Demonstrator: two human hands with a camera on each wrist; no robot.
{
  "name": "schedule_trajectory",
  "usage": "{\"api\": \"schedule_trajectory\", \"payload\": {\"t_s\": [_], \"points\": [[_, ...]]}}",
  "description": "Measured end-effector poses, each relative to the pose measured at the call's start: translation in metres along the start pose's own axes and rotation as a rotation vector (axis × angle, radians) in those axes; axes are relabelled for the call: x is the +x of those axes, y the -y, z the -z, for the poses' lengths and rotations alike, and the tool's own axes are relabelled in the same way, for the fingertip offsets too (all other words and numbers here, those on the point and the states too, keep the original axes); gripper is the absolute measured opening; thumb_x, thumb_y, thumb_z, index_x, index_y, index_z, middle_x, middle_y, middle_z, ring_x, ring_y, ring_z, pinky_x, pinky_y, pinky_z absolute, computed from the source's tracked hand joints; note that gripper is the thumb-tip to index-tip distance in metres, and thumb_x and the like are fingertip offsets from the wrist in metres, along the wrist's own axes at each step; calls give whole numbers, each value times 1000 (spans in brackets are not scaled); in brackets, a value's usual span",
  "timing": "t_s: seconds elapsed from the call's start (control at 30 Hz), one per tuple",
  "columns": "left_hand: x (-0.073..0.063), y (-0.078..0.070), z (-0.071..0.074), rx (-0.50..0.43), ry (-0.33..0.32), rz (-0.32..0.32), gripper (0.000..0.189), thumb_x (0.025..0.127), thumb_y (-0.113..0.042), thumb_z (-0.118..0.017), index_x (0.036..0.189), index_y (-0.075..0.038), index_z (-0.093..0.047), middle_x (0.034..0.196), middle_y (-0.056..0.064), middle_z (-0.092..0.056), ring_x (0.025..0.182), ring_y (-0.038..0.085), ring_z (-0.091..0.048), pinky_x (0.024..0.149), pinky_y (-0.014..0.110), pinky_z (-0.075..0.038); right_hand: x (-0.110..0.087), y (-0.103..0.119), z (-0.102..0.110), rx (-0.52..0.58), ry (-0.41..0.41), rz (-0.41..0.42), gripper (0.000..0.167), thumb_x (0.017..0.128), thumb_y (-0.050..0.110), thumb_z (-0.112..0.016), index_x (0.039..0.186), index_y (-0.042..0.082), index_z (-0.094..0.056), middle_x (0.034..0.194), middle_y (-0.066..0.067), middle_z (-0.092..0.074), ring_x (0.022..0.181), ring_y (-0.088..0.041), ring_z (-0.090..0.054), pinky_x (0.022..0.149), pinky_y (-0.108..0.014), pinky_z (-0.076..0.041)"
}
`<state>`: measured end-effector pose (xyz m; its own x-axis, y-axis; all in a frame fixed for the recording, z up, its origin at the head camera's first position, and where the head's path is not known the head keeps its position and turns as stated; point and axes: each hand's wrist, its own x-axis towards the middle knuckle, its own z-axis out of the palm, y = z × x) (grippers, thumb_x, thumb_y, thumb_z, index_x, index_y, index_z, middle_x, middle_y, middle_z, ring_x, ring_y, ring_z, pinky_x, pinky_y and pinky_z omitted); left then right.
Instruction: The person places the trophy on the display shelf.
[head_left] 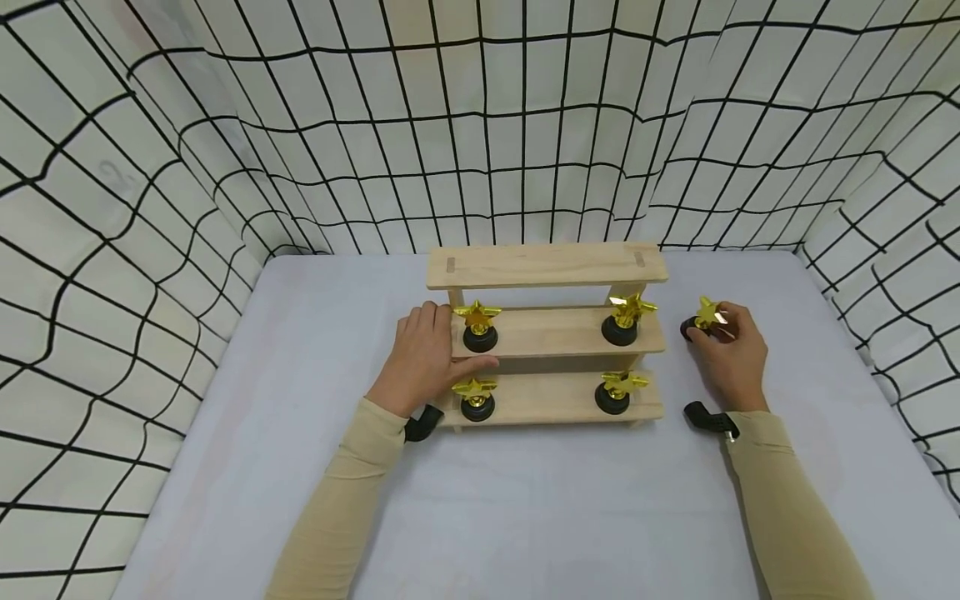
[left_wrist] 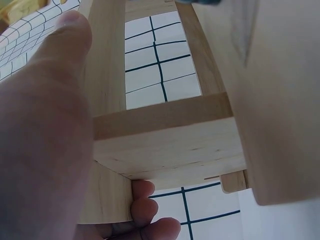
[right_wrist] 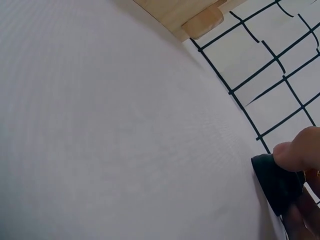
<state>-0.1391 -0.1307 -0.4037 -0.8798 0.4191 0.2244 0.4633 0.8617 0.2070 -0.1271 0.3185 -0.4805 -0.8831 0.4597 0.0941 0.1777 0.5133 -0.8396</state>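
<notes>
A three-tier wooden shelf (head_left: 547, 267) stands on the white table. My left hand (head_left: 420, 354) grips its left end at the middle tier, thumb along the front and fingertips (left_wrist: 144, 210) curled behind the board. My right hand (head_left: 731, 354) pinches a small gold star trophy (head_left: 707, 315), apart from the shelf on its right. In the right wrist view the thumb and fingers hold its black base (right_wrist: 277, 182), tilted close over the cloth. Two like trophies stand at the middle tier's ends, left (head_left: 478, 327) and right (head_left: 626, 321); two more stand below, left (head_left: 476, 400) and right (head_left: 617, 393).
White cloth (head_left: 555, 517) covers the table. White walls with a black grid (head_left: 487, 117) rise at the back and both sides. A black wrist camera mount (head_left: 423, 423) sits by the shelf's lower left corner, another (head_left: 708, 418) by my right wrist.
</notes>
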Motion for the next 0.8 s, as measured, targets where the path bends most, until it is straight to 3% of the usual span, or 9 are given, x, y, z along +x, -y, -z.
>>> {"api": "schedule_trajectory", "payload": {"t_s": [0.33, 0.57, 0.8], "points": [[-2, 2, -1, -4, 1, 10, 87, 81, -75, -71, 115, 3, -53, 94, 11, -49, 86, 28, -46, 83, 42, -38, -3, 0, 12, -47, 18, -20, 59, 93, 17, -77, 145, 9, -50, 141, -8, -58, 117, -3, -59, 103, -18, -51], [-2, 1, 0, 6, -3, 6, 89, 79, -75, -73, 116, 4, -53, 94, 12, -50, 85, 28, -46, 81, 42, -38, -4, 5, 25, -70, 36, -13, 61, 93, 20, -77, 147, 10, -49, 142, -6, -56, 116, 1, -56, 111, -28, -50], [-2, 1, 0, 0, 10, 15, 89, 81, -76, -70, 117, 3, -53, 93, 10, -49, 84, 26, -46, 81, 41, -38, -8, 17, 32, -28, -3, 98, 57, 89, 12, -81, 139, 7, -55, 118, 20, -55, 104, 14, -53, 104, -16, -50]]}}
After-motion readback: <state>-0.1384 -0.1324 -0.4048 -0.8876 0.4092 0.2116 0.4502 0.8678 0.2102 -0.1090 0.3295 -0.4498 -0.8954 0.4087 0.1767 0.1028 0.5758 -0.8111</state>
